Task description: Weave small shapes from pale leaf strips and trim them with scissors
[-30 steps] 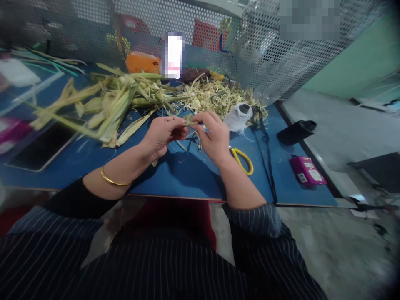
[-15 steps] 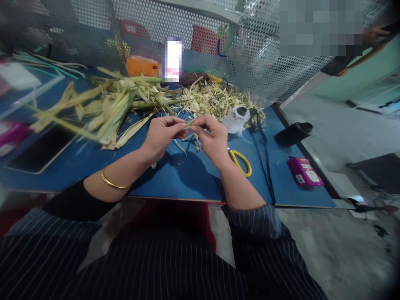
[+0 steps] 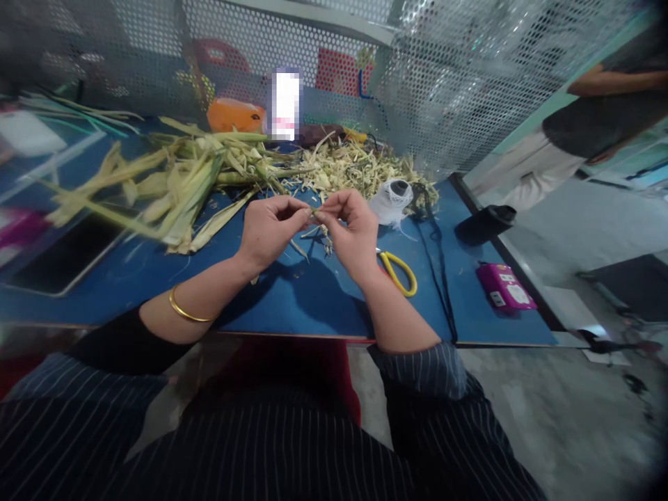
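Note:
My left hand (image 3: pixel 268 229) and my right hand (image 3: pixel 349 226) meet over the table's middle, both closed in a pinch. Between their fingertips is a small greenish piece of corn husk (image 3: pixel 314 213), mostly covered by the fingers. Behind the left hand lies a pile of long corn husks (image 3: pixel 195 184). Beyond the right hand spreads a heap of shredded husk (image 3: pixel 360 167). A spool of white thread (image 3: pixel 383 205) stands close beside the right hand. Near my right wrist rest scissors with yellow handles (image 3: pixel 399 275), partly hidden by the arm.
On the blue table (image 3: pixel 307 306) lie a dark phone (image 3: pixel 67 257) at left and a purple tissue pack (image 3: pixel 505 287) at right. A black cylinder (image 3: pixel 485 224) lies by the right edge. A perforated metal screen (image 3: pixel 250 42) borders the back. A person (image 3: pixel 579 132) stands beyond, at right.
My fingertips have drawn closer together, and less of the husk piece shows between them. A person has come into view at the right. The camera view has shifted slightly.

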A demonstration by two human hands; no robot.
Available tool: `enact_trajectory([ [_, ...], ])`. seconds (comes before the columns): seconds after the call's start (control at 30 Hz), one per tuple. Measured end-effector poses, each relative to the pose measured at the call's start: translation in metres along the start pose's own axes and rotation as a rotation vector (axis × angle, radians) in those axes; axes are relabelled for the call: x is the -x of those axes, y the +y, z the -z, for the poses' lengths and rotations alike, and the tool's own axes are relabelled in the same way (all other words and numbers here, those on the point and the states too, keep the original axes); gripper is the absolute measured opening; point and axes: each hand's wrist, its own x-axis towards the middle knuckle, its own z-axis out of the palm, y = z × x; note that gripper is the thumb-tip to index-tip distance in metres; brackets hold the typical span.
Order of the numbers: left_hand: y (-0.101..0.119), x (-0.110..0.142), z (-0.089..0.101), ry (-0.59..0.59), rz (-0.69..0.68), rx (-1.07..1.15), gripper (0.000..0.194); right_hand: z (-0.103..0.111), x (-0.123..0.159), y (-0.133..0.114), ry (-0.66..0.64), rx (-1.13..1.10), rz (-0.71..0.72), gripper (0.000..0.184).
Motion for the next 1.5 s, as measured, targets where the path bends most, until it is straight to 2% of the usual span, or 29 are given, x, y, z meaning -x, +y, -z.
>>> enact_trajectory([
  [0.3,0.005,0.003,0.0,-0.058,0.004,-0.06,0.016,0.001,0.0,0.004,0.003,-0.002,-0.02,0.015],
  [0.5,0.007,-0.001,0.001,-0.039,0.244,0.178,0.017,0.001,-0.001,0.003,-0.063,-0.121,-0.065,0.018],
  [0.63,0.007,-0.004,0.004,-0.054,0.361,0.295,0.015,0.005,-0.002,-0.002,-0.088,0.055,0.064,0.018],
  [0.73,0.006,-0.004,0.006,-0.072,0.452,0.357,0.014,0.007,-0.002,-0.005,-0.116,0.2,0.167,0.008],
  [0.87,0.006,-0.003,0.006,-0.087,0.521,0.402,0.013,0.005,-0.001,-0.006,-0.092,0.217,0.153,0.008],
  [1.03,0.005,-0.002,0.005,-0.064,0.442,0.39,0.015,0.003,0.001,-0.006,-0.047,0.142,0.067,0.008],
  [1.27,0.008,-0.001,0.002,-0.051,0.178,0.152,0.02,0.003,-0.001,-0.009,-0.035,0.073,0.02,0.005],
  [1.5,0.008,0.001,0.004,-0.12,0.103,0.041,0.018,0.005,-0.003,-0.005,-0.033,0.027,-0.013,0.005],
])
